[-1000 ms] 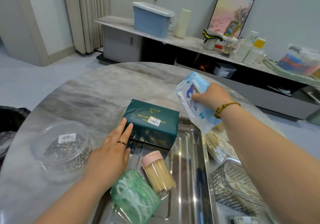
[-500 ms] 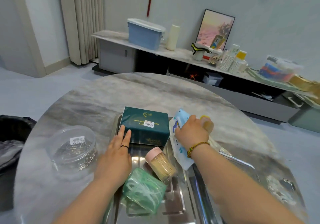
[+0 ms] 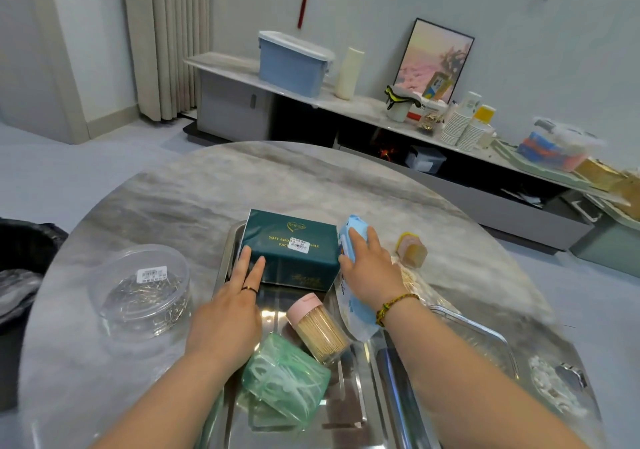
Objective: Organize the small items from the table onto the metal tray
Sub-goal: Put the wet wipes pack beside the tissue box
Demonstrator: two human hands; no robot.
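The metal tray is lying on the grey marbled surface, directly in front of the person. A dark green tissue box is sitting at the tray's 12 o'clock end. The left hand is reaching in from 7 o'clock, its straight fingers touching the box's near left corner. The right hand, fingers spread and not clenched, is pressing on a blue wipes pack that is leaning at the box's 3 o'clock side, over the tray's right rim. A pink-lidded toothpick jar and a green floss container are lying in the tray toward 6 o'clock. A clear round tub is standing on the surface at 9 o'clock of the tray, and a yellow-lidded jar at 2 o'clock.
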